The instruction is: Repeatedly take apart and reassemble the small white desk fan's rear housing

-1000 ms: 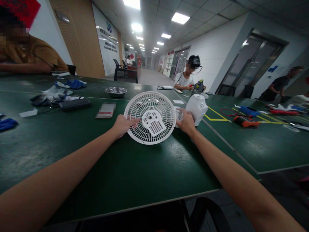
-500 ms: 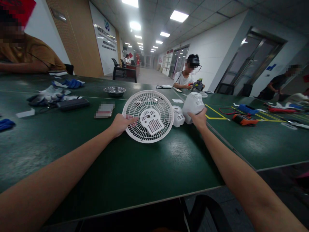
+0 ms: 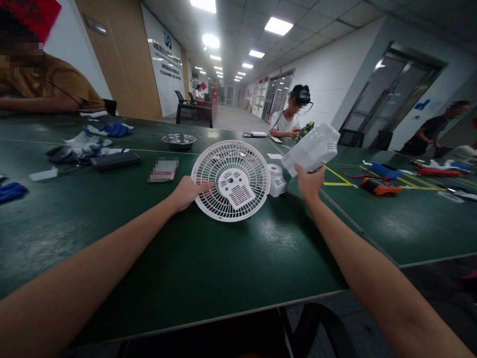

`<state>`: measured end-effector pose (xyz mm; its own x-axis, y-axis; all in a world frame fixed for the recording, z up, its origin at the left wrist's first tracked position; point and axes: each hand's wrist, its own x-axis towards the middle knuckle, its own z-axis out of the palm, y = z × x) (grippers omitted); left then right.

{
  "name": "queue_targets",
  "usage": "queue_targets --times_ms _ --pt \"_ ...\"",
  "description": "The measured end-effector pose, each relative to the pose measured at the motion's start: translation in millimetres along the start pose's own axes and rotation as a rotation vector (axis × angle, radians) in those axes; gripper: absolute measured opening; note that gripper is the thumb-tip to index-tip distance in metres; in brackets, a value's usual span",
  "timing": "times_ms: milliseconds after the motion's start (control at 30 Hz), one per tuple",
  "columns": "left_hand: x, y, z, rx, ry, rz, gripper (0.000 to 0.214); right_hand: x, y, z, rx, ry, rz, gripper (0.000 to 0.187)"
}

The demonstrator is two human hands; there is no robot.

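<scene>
A round white fan grille (image 3: 231,180) rests tilted on the green table (image 3: 208,258). My left hand (image 3: 188,193) grips its left rim, thumb over the mesh. My right hand (image 3: 310,183) is closed on a white vented plastic fan housing (image 3: 312,149) and holds it in the air, tilted, above the table. A smaller white vented cover (image 3: 276,180) stands on the table between the grille and my right hand.
A steel bowl (image 3: 179,140), a black case (image 3: 115,160), blue gloves (image 3: 112,130) and cloths lie at the left back. An orange meter (image 3: 376,186) with red leads sits right of yellow tape lines. Other people sit at the far left, the far end and the far right.
My right hand went from beside the grille to the white housing, took hold of it and has lifted it off the table, up and to the right. My left hand stays on the grille.
</scene>
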<state>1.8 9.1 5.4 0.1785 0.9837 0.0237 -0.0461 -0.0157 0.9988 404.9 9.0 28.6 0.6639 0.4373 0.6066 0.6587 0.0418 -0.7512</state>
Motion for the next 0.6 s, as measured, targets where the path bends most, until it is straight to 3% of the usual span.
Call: queue_targets --times_ms 67,167,267,333,600 --pt "-0.1 -0.2 0.3 0.005 -0.001 0.011 0.009 -6.2 -11.3 -1.0 0.044 -0.028 -0.058 0.068" --pt "-0.1 -0.2 0.6 0.018 0.002 0.018 0.01 -19.4 -21.1 1.7 0.049 -0.171 -0.111 0.071" --pt "0.4 -0.1 0.8 0.019 0.005 0.025 0.013 -31.8 -24.2 5.9 0.002 -0.351 -0.088 0.073" --pt "1.1 -0.5 0.9 0.012 0.008 0.021 0.014 -36.6 -25.1 7.6 -0.008 -0.404 -0.061 0.074" --pt "6.0 -4.4 -1.6 0.009 -0.003 0.007 0.018 -20.5 -13.3 6.4 -0.005 -0.281 -0.079 0.077"
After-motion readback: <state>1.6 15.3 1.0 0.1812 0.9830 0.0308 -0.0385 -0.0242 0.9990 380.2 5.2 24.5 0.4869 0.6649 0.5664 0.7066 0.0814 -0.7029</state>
